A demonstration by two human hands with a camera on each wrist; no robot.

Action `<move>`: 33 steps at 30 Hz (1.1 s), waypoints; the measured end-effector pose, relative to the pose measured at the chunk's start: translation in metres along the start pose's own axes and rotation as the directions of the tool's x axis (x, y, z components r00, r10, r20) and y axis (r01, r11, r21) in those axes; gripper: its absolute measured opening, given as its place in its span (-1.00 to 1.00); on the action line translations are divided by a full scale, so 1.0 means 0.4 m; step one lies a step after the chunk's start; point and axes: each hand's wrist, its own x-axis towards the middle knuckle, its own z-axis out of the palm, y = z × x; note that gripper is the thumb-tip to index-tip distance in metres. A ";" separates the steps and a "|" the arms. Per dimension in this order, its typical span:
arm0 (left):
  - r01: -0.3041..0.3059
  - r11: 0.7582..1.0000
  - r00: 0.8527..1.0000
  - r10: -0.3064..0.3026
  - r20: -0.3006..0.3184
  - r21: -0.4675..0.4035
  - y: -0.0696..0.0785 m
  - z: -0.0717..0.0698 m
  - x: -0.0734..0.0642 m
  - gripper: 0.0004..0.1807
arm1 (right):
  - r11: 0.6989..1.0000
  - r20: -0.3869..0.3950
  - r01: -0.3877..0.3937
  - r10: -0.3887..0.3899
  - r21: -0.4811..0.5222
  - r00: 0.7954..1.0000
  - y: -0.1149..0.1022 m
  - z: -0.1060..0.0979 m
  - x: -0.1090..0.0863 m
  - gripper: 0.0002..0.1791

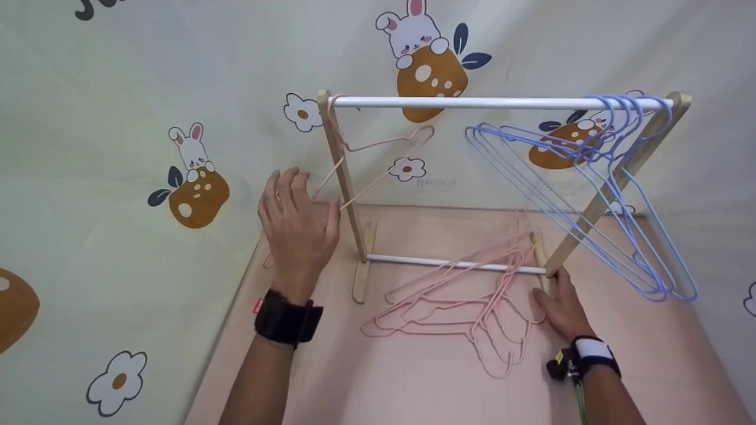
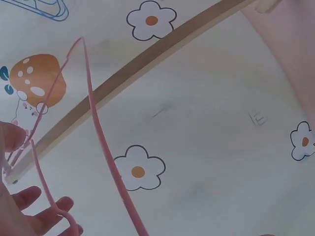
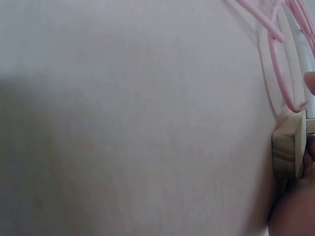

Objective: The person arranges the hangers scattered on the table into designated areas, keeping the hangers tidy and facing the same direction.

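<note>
A small garment rack (image 1: 460, 103) has wooden posts and white bars. From the left end of its top bar hangs a pink hanger (image 1: 378, 144), slanting past the post. My left hand (image 1: 298, 227) is raised beside that hanger's lower side, fingers loosely spread and pinching nothing. In the left wrist view the hanger (image 2: 120, 184) passes close to the fingers. My right hand (image 1: 564, 304) grips the rack's right foot low down, thumb on the near side. The right wrist view shows the wooden foot (image 3: 288, 150) against the hand, which is mostly cut off.
Several blue hangers (image 1: 626, 177) hang at the right end of the top bar. A tangle of pink hangers (image 1: 425, 321) lies on the pink surface (image 1: 413, 383), partly across the lower bar (image 1: 413, 260). A printed cloth (image 1: 254, 71) rises behind and at the left.
</note>
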 end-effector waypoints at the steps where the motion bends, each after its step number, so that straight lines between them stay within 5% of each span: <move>1: -0.033 0.999 0.999 0.033 -0.033 0.002 0.005 0.003 -0.005 -0.36 | 1.000 0.000 0.001 -0.001 -0.001 1.000 -0.002 -0.001 -0.001 -0.04; 7: -0.201 0.979 0.976 0.198 -0.088 -0.035 0.049 0.012 -0.048 -0.35 | 1.000 -0.016 0.024 -0.024 -0.020 1.000 -0.011 -0.001 -0.003 -0.07; 12: -0.318 0.940 0.948 0.317 -0.028 -0.123 0.098 0.036 -0.111 -0.44 | 0.999 -0.023 0.031 -0.032 -0.019 0.999 -0.008 0.001 0.000 -0.07; 15: -0.384 0.906 0.916 0.399 0.053 -0.180 0.125 0.065 -0.158 -0.44 | 1.000 -0.014 0.017 -0.017 -0.014 1.000 -0.002 0.000 -0.001 -0.04; 20: -0.451 0.868 0.831 0.493 0.257 -0.208 0.159 0.133 -0.252 -0.42 | 1.000 -0.004 -0.001 0.001 -0.015 1.000 0.004 0.002 -0.002 -0.03; 25: -0.460 0.858 0.736 0.512 0.444 -0.228 0.179 0.203 -0.341 -0.30 | 0.999 -0.008 -0.015 0.014 -0.029 1.000 0.004 0.004 -0.001 -0.01; 33: -0.461 0.858 0.599 0.488 0.635 -0.226 0.192 0.266 -0.407 -0.10 | 1.000 -0.026 0.014 -0.014 -0.017 1.000 0.002 0.006 0.000 -0.03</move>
